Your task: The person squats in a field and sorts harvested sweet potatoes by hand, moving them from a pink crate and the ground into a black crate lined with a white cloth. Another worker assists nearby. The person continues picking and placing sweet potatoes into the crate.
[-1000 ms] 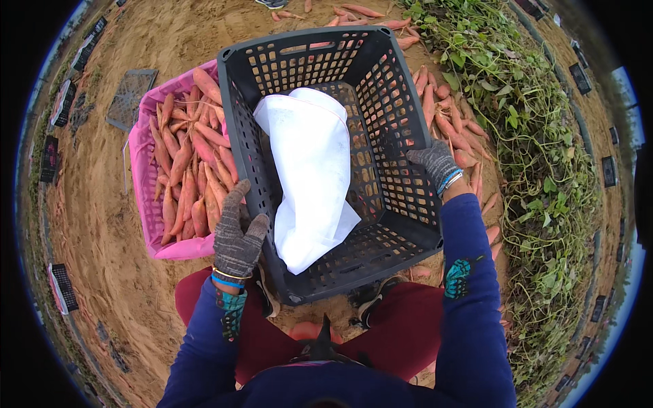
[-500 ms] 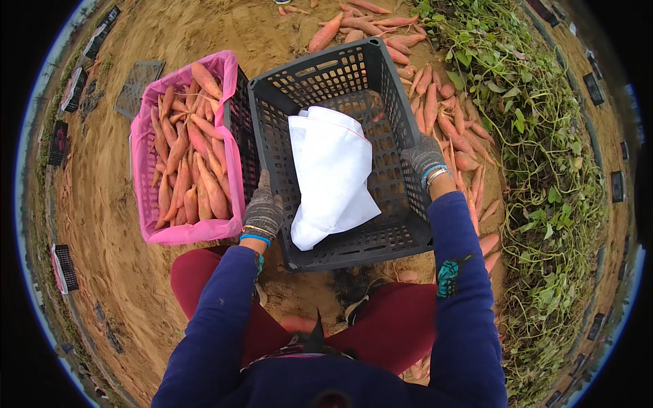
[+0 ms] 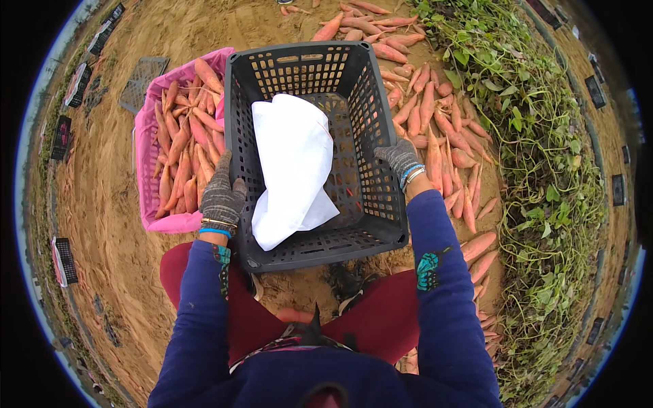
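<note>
A black plastic crate (image 3: 309, 260) with slotted walls is between my two gloved hands in front of me. My left hand (image 3: 221, 197) grips its left side, thumb pointing up along the wall. On the opposite wall, the fingers of my right hand (image 3: 399, 160) are hooked over the rim. Inside the crate lies a crumpled white cloth sheet or bag (image 3: 289, 170), folded toward the left side. Just left, partly covered by the crate's edge, stands a second crate with a pink liner (image 3: 146, 173), heaped with sweet potatoes (image 3: 180, 149).
Loose sweet potatoes (image 3: 435, 115) lie on the sandy soil along the right and far sides. Beyond them runs a strip of green vines (image 3: 537, 177). A flat dark grid panel (image 3: 141, 83) rests behind the pink-lined crate. More crates (image 3: 64, 262) stand far left.
The black crate has shifted left with both hands on it, and now overlaps the right edge of the pink-lined crate. The white cloth has moved along inside it.
</note>
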The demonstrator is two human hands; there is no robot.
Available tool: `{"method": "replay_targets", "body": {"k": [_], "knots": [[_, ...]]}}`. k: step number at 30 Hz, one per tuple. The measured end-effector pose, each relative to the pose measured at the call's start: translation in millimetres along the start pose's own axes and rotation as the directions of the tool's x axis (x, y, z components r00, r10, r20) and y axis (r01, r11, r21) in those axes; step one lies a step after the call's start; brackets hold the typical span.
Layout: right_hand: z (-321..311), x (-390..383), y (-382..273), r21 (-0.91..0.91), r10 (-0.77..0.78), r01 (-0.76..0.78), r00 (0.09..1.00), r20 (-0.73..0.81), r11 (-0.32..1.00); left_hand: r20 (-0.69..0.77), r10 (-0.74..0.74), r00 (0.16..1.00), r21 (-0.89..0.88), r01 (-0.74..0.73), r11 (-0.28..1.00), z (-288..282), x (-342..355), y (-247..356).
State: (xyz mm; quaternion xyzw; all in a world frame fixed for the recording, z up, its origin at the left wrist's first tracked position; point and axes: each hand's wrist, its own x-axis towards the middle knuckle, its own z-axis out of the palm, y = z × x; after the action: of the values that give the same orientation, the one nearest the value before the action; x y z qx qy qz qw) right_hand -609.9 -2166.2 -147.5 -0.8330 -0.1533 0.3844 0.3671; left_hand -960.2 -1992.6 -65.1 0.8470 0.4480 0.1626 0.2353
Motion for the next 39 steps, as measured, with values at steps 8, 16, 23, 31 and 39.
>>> {"method": "replay_targets", "body": {"k": [8,16,23,31,39], "knots": [[4,4,7,0.011,-0.248,0.248,0.969,0.018,0.969,-0.007,-0.098,0.995,-0.139,0.096,0.986,-7,6,-4],[-21,4,35,0.477,-0.068,0.022,0.995,0.080,0.879,0.058,0.109,0.992,-0.168,-0.098,0.981,-1,-9,59],[-25,23,47,0.405,-0.041,0.004,0.996,0.083,0.914,-0.066,0.223,0.973,-0.058,-0.227,0.972,11,-2,65],[-23,13,1,-0.314,-0.243,0.198,0.964,-0.111,0.928,0.259,-0.310,0.915,0.414,0.185,0.891,62,32,21],[11,1,-61,-0.447,-0.596,0.494,0.795,-0.117,0.746,0.200,0.231,0.952,0.115,-0.257,0.960,13,7,68]]}}
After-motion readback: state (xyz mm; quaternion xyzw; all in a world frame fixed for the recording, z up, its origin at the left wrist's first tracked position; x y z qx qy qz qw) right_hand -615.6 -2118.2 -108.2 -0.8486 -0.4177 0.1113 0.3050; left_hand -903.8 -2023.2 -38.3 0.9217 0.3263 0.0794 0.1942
